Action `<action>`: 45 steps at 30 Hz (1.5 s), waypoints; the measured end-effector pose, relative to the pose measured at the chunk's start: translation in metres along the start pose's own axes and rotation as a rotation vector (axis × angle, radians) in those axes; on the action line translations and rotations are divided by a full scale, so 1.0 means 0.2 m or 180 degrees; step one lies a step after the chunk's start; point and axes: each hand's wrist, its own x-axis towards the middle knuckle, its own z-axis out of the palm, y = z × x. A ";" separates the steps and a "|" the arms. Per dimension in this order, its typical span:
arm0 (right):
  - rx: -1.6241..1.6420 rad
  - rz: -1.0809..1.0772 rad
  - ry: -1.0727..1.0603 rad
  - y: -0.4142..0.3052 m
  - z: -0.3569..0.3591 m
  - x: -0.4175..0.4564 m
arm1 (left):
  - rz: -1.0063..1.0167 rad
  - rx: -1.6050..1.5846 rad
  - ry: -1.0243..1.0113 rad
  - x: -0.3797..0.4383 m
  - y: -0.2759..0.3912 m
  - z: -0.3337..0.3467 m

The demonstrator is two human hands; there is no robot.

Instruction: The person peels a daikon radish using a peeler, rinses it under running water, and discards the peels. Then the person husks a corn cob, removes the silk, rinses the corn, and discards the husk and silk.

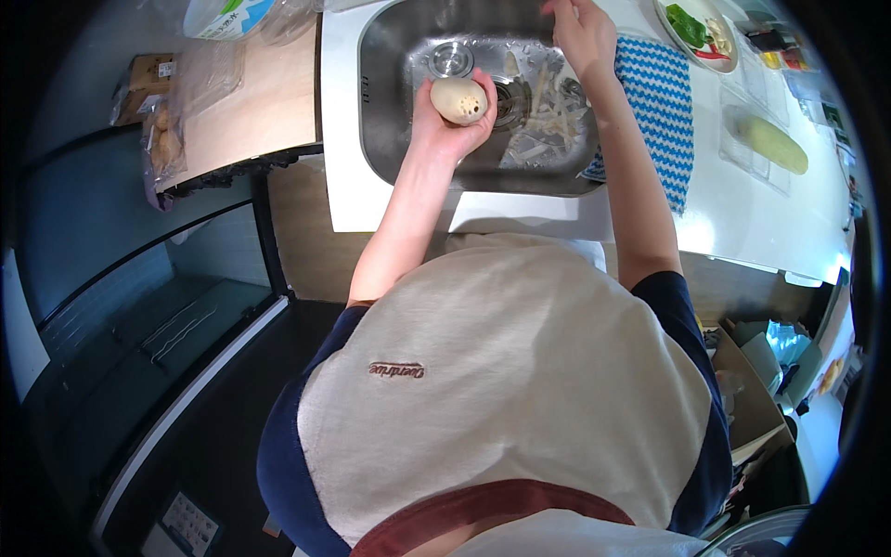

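A peeled lotus root (456, 99) with small holes in its end rests in my left hand (452, 129), whose fingers curl around it above the steel sink (390, 153). My right hand (586, 38) is over the sink's far right rim, near the top of the picture. Its fingertips run close to the picture's edge, so whether they grip anything is unclear. Long pale peelings (550, 122) lie on the wet sink floor, around and to the right of the drain (511, 104). A round metal sink strainer or stopper (451, 60) sits at the sink's far left.
A blue-and-white zigzag cloth (654, 115) hangs over the sink's right edge. Farther right are a plate (661, 21) of green pepper, garlic and red chilli, and a pale green gourd (773, 145) on clear plastic. Bagged potatoes (166, 143) and a cardboard box (145, 87) stand left.
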 end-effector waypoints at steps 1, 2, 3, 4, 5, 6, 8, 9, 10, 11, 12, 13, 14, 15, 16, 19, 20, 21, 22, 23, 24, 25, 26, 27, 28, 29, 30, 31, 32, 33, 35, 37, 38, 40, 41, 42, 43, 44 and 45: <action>0.0042 -0.0037 0.0221 0.01 0.01 0.04 | 0.0012 0.0032 0.0045 0.02 -0.01 0.01; 0.0201 -0.0882 0.0925 0.10 0.08 0.11 | 0.0023 0.0065 0.0089 0.03 -0.02 0.02; 0.0678 -0.0438 0.0698 0.04 0.09 0.12 | 0.0069 0.0079 0.0130 0.05 -0.01 0.02; 0.1141 -0.0002 0.0471 -0.09 0.07 0.12 | 0.0098 0.0093 0.0137 0.05 -0.02 0.03; 0.1116 0.0144 0.0218 -0.11 0.08 0.14 | 0.0125 0.0107 0.0145 0.05 -0.02 0.04; 0.1065 0.0287 -0.0030 -0.13 0.08 0.16 | 0.0137 0.0121 0.0153 0.06 -0.03 0.05; 0.1018 -0.0121 0.0180 -0.05 0.14 0.20 | 0.0299 0.0166 0.0174 0.08 -0.06 0.07; 0.0999 -0.0323 0.0273 -0.04 0.17 0.21 | 0.0391 0.0180 0.0188 0.09 -0.06 0.08; 0.1323 -0.0217 0.0290 -0.02 0.18 0.21 | 0.0394 0.0172 0.0199 0.09 -0.07 0.08; 0.1349 -0.0071 0.0189 0.00 0.17 0.22 | 0.0393 0.0169 0.0211 0.09 -0.07 0.09; 0.1383 0.0078 0.0064 -0.04 0.14 0.17 | 0.0411 0.0149 0.0226 0.09 -0.07 0.09; 0.1413 0.0230 -0.0054 -0.06 0.12 0.15 | 0.0281 0.0057 0.0209 0.09 -0.07 0.10; 0.1348 0.0276 -0.0165 -0.06 0.11 0.15 | 0.0145 -0.0029 0.0195 0.08 -0.05 0.10; 0.1479 0.0324 -0.0199 -0.05 0.11 0.15 | 0.0004 -0.0105 0.0196 0.09 -0.05 0.10; 0.1610 0.0372 -0.0226 -0.05 0.12 0.14 | 0.0071 -0.0006 0.0210 0.08 -0.04 0.09; 0.1784 0.0226 -0.0036 -0.03 0.09 0.08 | 0.0090 0.0473 0.0164 0.05 -0.05 0.04; 0.1500 -0.0035 0.0320 0.01 0.08 0.03 | 0.0003 0.0705 0.0048 0.03 -0.04 0.01; -0.0660 -0.1770 0.1779 0.24 0.12 0.09 | -0.0122 0.0970 -0.0063 0.00 -0.06 -0.01; -0.0794 -0.1665 0.1478 0.25 0.09 0.03 | -0.0103 0.1157 -0.0111 -0.03 -0.07 -0.03; -0.0350 -0.1248 0.1148 0.27 0.05 -0.03 | -0.0089 0.1344 -0.0159 -0.05 -0.07 -0.05; 0.0073 -0.0804 0.0885 0.26 0.00 -0.08 | -0.0199 0.1505 -0.0259 -0.07 -0.07 -0.08; 0.1065 -0.0063 0.0589 0.26 -0.04 -0.12 | -0.0125 0.2128 -0.0340 -0.09 -0.08 -0.09; 0.2056 0.0677 0.0286 0.26 -0.09 -0.16 | -0.0051 0.2749 -0.0432 -0.11 -0.10 -0.10; 0.2755 0.1266 0.0393 0.25 -0.16 -0.18 | 0.0051 0.3365 -0.0538 -0.12 -0.12 -0.11; 0.3154 0.1078 0.0556 0.31 -0.22 -0.18 | 0.0185 0.4260 -0.0464 -0.13 -0.14 -0.09; 0.3546 0.0876 0.0722 0.37 -0.27 -0.19 | 0.0222 0.5074 -0.0769 -0.15 -0.18 -0.09; 0.3635 0.0694 0.1044 0.35 -0.32 -0.19 | 0.0268 0.5890 -0.1095 -0.18 -0.23 -0.07; 0.3685 0.0657 0.1140 0.30 -0.40 -0.21 | 0.0344 0.6678 -0.1444 -0.20 -0.27 -0.04; 0.3714 0.0406 0.1329 0.31 -0.47 -0.21 | 0.0380 0.7522 -0.1759 -0.20 -0.32 -0.01; 0.3727 0.0148 0.1515 0.33 -0.57 -0.21 | 0.1602 0.8285 -0.3140 -0.19 -0.41 -0.01; 0.3773 0.0328 0.2314 0.33 -0.77 -0.22 | 0.1642 0.9072 -0.3154 -0.22 -0.61 0.01; 0.3777 0.0226 0.2595 0.41 -0.98 -0.28 | 0.1660 0.9698 -0.3578 -0.15 -0.78 -0.02; 0.3730 0.0225 0.2791 0.54 -1.09 -0.32 | 0.1293 0.9908 -0.3680 -0.11 -0.88 -0.02; 0.3772 0.0394 0.3296 0.62 -1.17 -0.38 | 0.0654 1.0247 -0.3700 -0.03 -1.02 -0.04; 0.3840 0.0562 0.3601 0.59 -1.20 -0.44 | 0.0405 1.0361 -0.3638 0.00 -1.07 -0.06; 0.3657 0.0630 0.3602 0.55 -1.22 -0.50 | 0.0102 1.0453 -0.3669 0.03 -1.10 -0.07; 0.3687 0.0705 0.3587 0.57 -1.24 -0.55 | 0.0043 1.0580 -0.3498 0.07 -1.11 -0.09; 0.3732 0.0665 0.3579 0.58 -1.25 -0.58 | -0.0014 1.0704 -0.3319 0.11 -1.11 -0.12; 0.3754 0.0639 0.3624 0.60 -1.25 -0.63 | -0.0147 1.0831 -0.3189 0.12 -1.13 -0.13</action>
